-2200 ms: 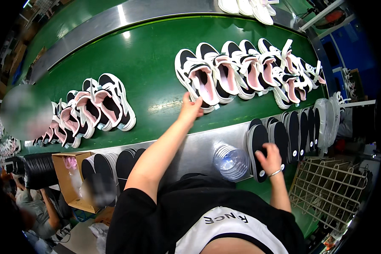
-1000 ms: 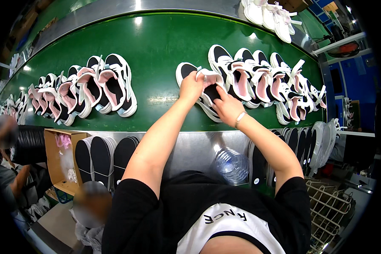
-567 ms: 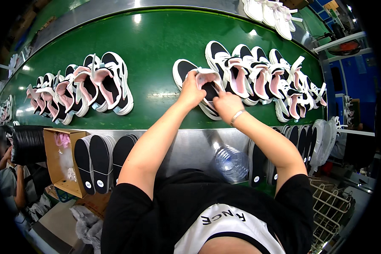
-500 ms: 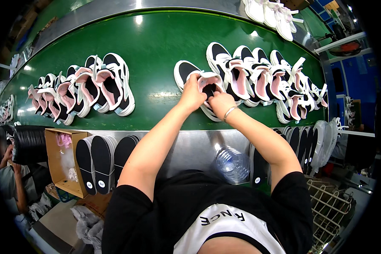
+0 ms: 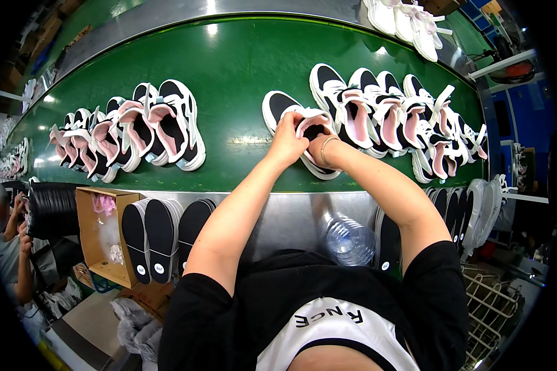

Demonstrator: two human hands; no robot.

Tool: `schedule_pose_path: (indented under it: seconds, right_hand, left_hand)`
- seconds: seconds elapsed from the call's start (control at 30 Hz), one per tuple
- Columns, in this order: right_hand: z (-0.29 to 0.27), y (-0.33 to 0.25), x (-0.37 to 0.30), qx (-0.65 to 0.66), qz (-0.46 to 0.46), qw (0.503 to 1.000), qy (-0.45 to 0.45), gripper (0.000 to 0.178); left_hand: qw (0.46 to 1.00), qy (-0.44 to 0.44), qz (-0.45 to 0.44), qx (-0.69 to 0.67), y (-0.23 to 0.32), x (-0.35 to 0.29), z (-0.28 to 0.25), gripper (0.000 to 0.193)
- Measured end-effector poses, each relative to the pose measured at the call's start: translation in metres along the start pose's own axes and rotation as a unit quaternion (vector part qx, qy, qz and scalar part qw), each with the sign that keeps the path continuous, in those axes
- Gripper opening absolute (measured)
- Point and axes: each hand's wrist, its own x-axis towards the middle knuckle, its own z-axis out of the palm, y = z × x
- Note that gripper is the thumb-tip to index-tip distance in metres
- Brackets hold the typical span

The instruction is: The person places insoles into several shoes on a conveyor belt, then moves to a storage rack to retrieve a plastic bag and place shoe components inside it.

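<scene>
A black-and-white sneaker (image 5: 280, 104) with a pink lining lies on the green belt, its toe pointing away from me. My left hand (image 5: 288, 144) pinches the left side of its collar by the tongue, keeping the opening spread. My right hand (image 5: 319, 152) reaches into the heel end of the opening. Its fingers are hidden inside the shoe, so I cannot tell what they hold. Close on the right stand several matching sneakers (image 5: 327, 80). Another row of sneakers (image 5: 181, 99) sits farther left on the belt.
Along the near metal ledge are stacked black insoles (image 5: 158, 232), a cardboard box (image 5: 108, 270), a large clear plastic bottle (image 5: 348, 240) and more insoles (image 5: 388, 238) on the right. White shoes (image 5: 424, 37) stand beyond the belt. Another person's arm (image 5: 25, 263) shows at far left.
My right hand has gone deeper into the sneaker, and its fingers are now out of sight. My left hand keeps its hold on the collar. The whole view has shifted slightly.
</scene>
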Motion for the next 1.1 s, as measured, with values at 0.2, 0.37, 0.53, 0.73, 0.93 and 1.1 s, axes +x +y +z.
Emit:
schedule_pose_path:
  seconds: [0.2,0.37,0.53,0.73,0.93,1.1]
  right_hand:
    - [0.015,-0.008,0.024,0.027,0.057,0.996,0.060,0.043]
    - [0.026,0.002,0.000,0.027,0.009,0.989,0.145,0.032]
    - [0.014,-0.003,-0.031,0.143,-0.021,0.986,0.081,0.027]
    - [0.044,0.005,-0.006,0.131,-0.030,0.991,-0.002,0.034]
    - [0.074,0.035,0.005,0.656,-0.160,0.720,0.157,0.037]
    - [0.063,0.019,0.009,0.856,-0.064,0.464,0.218,0.025]
  left_hand:
    - [0.996,0.070,0.053,-0.002,0.015,-0.008,-0.005,0.032]
    - [0.990,0.088,0.079,0.072,0.011,-0.006,0.011,0.029]
    - [0.993,0.092,0.058,0.057,0.011,-0.007,0.001,0.031]
    - [0.992,0.106,0.063,0.010,-0.012,0.000,0.007,0.031]
    - [0.986,0.011,-0.071,-0.153,0.006,-0.005,0.001,0.035]
    - [0.974,-0.022,-0.156,-0.160,0.002,0.007,-0.004,0.027]
